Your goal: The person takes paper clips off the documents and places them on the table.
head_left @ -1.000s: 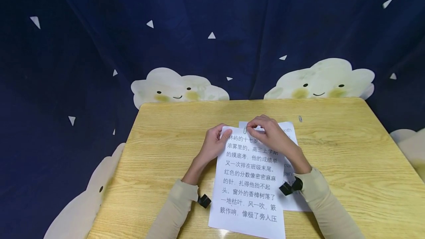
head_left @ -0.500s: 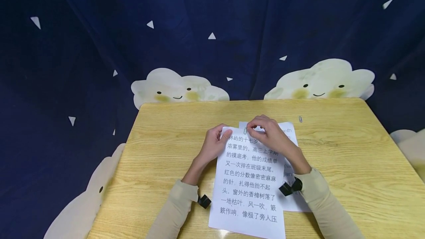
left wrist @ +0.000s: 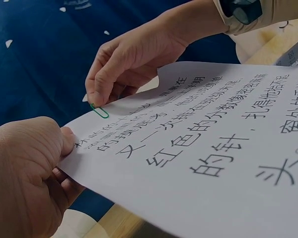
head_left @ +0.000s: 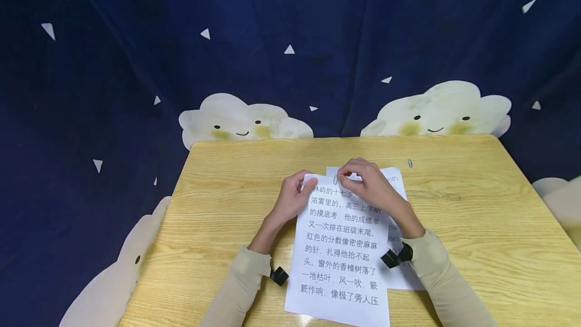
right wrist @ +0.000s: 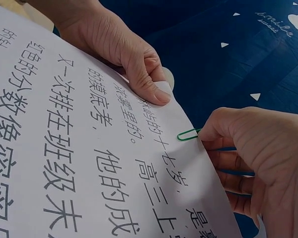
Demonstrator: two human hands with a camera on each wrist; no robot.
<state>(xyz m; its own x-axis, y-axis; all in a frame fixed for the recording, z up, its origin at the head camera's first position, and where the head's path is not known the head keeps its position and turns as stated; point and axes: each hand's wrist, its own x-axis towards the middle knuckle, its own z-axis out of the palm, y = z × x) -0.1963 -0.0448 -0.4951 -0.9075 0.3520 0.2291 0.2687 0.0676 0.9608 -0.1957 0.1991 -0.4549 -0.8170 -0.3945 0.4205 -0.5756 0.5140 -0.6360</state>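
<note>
My left hand (head_left: 294,197) pinches the top left corner of a printed sheet of paper (head_left: 338,251), thumb on the printed face and fingers behind. The sheet is lifted off the table at its top. A green paper clip (right wrist: 188,134) lies over the sheet's top edge, one loop showing on the printed face. Thumb and fingertips of my right hand (head_left: 366,183) pinch the clip's outer end, seen closely in the right wrist view. In the left wrist view the green loop (left wrist: 100,111) sits just below the right fingertips. What is behind the sheet is hidden.
Under the held page and the right forearm lies a second printed sheet (head_left: 404,281) on the wooden table (head_left: 476,216). Another paper clip (head_left: 410,163) rests farther back on the right. A dark blue curtain (head_left: 290,4) with cloud figures hangs behind the table.
</note>
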